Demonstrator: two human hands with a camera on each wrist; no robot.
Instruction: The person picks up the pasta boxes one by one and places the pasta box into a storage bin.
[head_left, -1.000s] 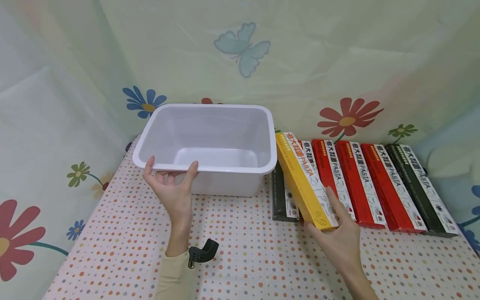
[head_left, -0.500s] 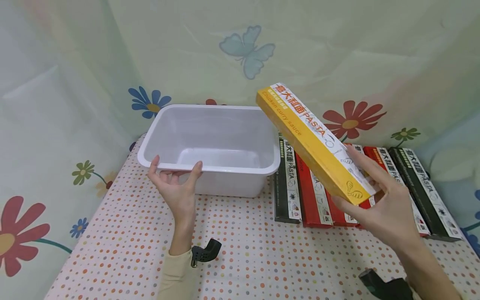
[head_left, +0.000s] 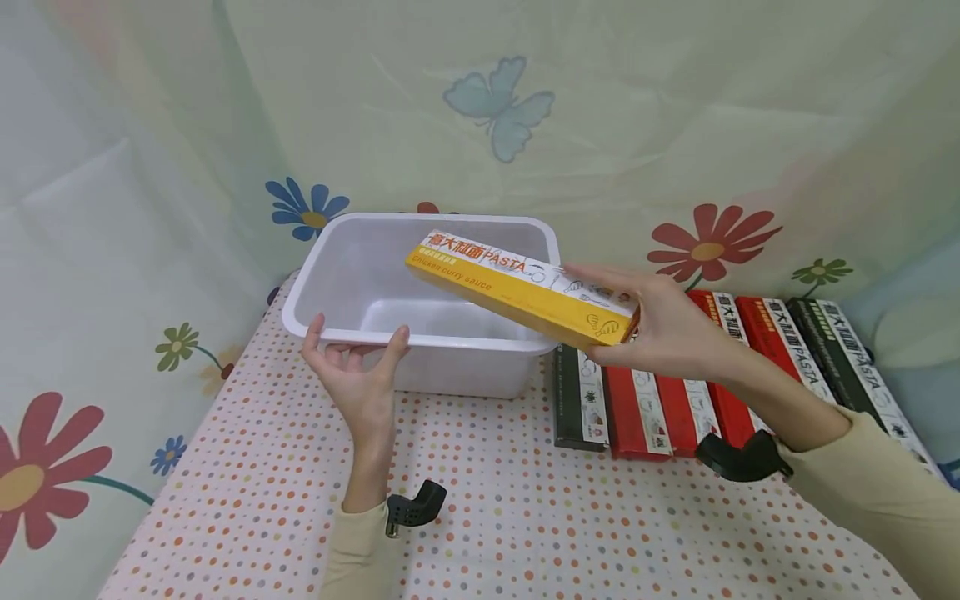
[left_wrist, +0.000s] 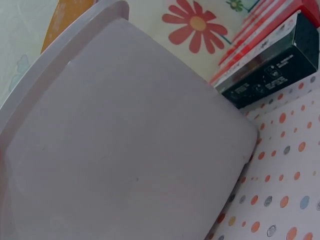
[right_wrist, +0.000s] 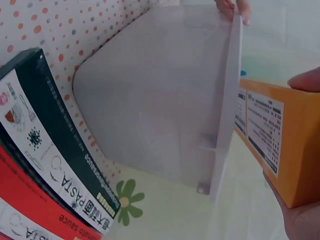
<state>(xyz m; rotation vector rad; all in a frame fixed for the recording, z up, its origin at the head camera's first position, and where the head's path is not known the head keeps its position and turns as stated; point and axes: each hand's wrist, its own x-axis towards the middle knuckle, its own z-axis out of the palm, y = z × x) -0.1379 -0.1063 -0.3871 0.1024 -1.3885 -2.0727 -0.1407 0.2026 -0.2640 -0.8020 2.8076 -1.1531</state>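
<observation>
In the head view my right hand (head_left: 660,325) grips the near end of a yellow pasta box (head_left: 517,287) labelled chicken curry sauce. The box hangs tilted over the right part of a white plastic bin (head_left: 450,367), its far end above the opening. My left hand (head_left: 360,383) holds the bin's front rim, the thumb and one fingertip showing at the lip and the other fingers partly hidden beneath it. In the right wrist view the yellow box (right_wrist: 295,140) is beside the bin's rim, with a printed label on its underside.
Right of the bin lies a row of pasta boxes: a dark green box (head_left: 581,408) nearest it, several red boxes (head_left: 637,412), and another dark green box (head_left: 847,358) at the far right. A dotted cloth (head_left: 487,500) covers the table. A flowered curtain (head_left: 637,125) hangs behind.
My right hand has lifted the yellow pasta box off the row and carried it left over the bin, turning it flatter. The left hand stays on the rim.
</observation>
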